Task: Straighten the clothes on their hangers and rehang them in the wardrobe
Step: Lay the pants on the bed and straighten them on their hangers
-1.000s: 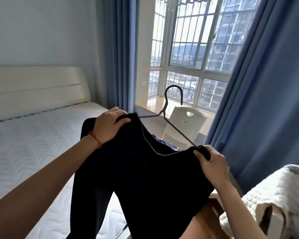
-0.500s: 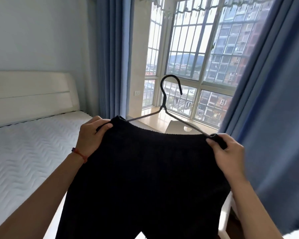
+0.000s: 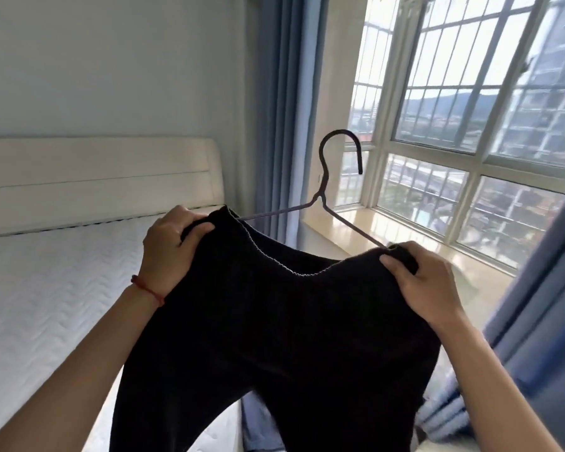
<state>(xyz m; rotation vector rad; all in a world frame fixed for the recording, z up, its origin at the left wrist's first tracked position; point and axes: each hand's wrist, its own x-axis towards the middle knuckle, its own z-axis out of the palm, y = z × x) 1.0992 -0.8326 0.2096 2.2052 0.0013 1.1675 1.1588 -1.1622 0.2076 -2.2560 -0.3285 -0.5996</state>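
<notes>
A black garment (image 3: pixel 274 337) hangs on a thin dark wire hanger (image 3: pixel 327 190), held up in front of me. My left hand (image 3: pixel 170 249) grips the garment's left shoulder over the hanger's left end. My right hand (image 3: pixel 421 282) grips the right shoulder over the hanger's right end. The hook stands upright above the neckline, which sags between my hands. The garment's lower part runs out of the bottom of the view. No wardrobe is in view.
A bed with a white mattress (image 3: pixel 46 305) and cream headboard (image 3: pixel 95 177) lies to the left. Blue curtains (image 3: pixel 284 109) hang beside a large barred window (image 3: pixel 470 125) with a sill (image 3: pixel 405 236). Another blue curtain (image 3: pixel 542 321) hangs at the right.
The view has swung left and up; the white chair and the quilted item at the right are out of sight. The neckline, taut half a second ago, sags again. Both hands keep their grip.
</notes>
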